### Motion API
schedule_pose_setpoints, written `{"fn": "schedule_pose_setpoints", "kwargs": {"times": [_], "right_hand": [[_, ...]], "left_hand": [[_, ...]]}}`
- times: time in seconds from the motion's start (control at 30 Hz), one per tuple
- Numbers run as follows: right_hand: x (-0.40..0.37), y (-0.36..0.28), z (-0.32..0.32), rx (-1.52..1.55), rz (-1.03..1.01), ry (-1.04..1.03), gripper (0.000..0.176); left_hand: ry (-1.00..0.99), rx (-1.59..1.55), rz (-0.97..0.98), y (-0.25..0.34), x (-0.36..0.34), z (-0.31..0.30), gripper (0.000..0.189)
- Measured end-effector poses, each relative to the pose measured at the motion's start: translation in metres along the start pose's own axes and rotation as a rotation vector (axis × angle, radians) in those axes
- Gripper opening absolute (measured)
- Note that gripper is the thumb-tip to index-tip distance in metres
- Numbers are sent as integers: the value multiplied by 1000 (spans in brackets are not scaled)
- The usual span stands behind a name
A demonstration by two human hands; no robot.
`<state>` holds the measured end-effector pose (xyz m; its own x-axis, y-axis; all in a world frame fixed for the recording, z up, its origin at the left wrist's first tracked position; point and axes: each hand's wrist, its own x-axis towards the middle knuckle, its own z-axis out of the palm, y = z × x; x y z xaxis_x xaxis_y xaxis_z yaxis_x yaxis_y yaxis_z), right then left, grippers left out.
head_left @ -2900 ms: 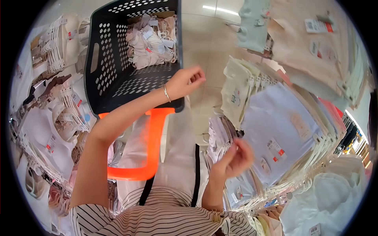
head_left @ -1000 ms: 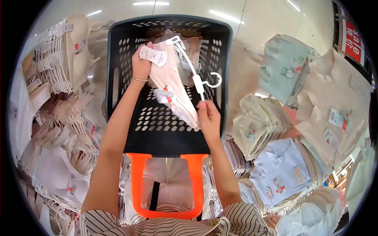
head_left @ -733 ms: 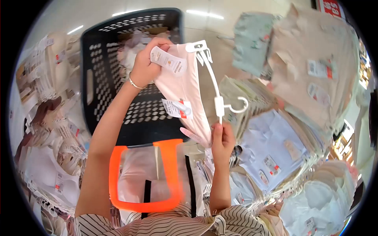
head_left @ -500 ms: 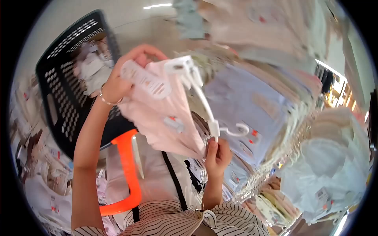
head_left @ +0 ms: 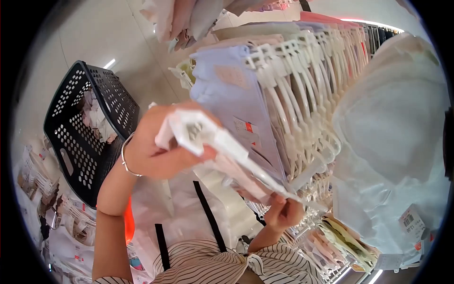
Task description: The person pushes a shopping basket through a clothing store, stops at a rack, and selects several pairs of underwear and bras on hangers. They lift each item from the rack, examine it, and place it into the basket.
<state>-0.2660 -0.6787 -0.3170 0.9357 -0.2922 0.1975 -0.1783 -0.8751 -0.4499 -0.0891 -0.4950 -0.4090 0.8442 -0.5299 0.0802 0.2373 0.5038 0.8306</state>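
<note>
A white plastic clip hanger [head_left: 231,149] slants across the middle of the view, seen nearly edge-on, with a pale pink garment [head_left: 250,182] hanging from it. My left hand [head_left: 161,146], a bracelet at its wrist, is closed around the hanger's near clip and the top of the cloth. Lower right, my right hand [head_left: 283,213] pinches the pink garment and hanger around the other end. Just behind them, a lilac garment [head_left: 222,90] with a red-and-white price tag hangs on the rack. The pink garment's front is mostly hidden.
A black perforated basket [head_left: 85,165] holding light-coloured clothes stands at the left. White hangers [head_left: 293,85] fill the rack behind my hands. A pale blue-white bra [head_left: 388,137] hangs close on the right. More bras [head_left: 66,246] hang lower left, near an orange handle [head_left: 128,222].
The pink garment has turned from facing me to nearly edge-on, and both hands have moved right. My left hand has shifted to the hanger's clip. The view has swung, showing more of the rack.
</note>
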Motion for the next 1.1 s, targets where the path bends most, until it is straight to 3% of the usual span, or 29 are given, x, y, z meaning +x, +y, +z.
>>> {"fn": "schedule_pose_setpoints", "kwargs": {"times": [0.07, 0.13, 0.23, 0.33, 0.47, 0.53, 0.6, 0.63, 0.67, 0.73, 0.83, 0.97, 1.1], "right_hand": [[7, 6, -3, -184, -139, -32, 20], [6, 10, 2, -126, -145, -8, 19], [1, 13, 6, -42, -91, 22, 17], [-3, 13, 4, -21, -100, 27, 15], [-3, 12, 2, 14, 20, -75, 12], [-1, 13, 13, 42, 12, 9, 11], [1, 17, 21, 69, -31, 63, 11], [0, 17, 21, 73, 30, 36, 12], [0, 18, 19, 76, 90, 9, 12], [1, 22, 16, 112, 184, -8, 13], [9, 20, 17, 219, 287, 63, 16], [24, 23, 19, 70, 230, 68, 19], [36, 30, 20, 11, 218, 56, 23]], "left_hand": [[-16, 22, 54, 1, 8, 8, 32], [-68, -135, 219, -16, 17, 6, 20], [-181, -58, 258, -23, 20, -4, 22], [-165, -34, 268, -30, 13, 0, 23], [-53, 19, 177, -36, 12, 8, 21], [-18, 41, 53, -42, 13, 5, 19], [32, 88, 165, -47, 25, 7, 22], [36, 138, 159, -42, 31, 7, 25], [43, 105, -81, -30, 26, 9, 28], [34, 125, -6, -34, 33, 17, 31], [36, 79, -104, -26, 43, 27, 33], [6, 176, -90, -25, 58, 27, 35], [56, 295, -289, -43, 67, 16, 36]]}}
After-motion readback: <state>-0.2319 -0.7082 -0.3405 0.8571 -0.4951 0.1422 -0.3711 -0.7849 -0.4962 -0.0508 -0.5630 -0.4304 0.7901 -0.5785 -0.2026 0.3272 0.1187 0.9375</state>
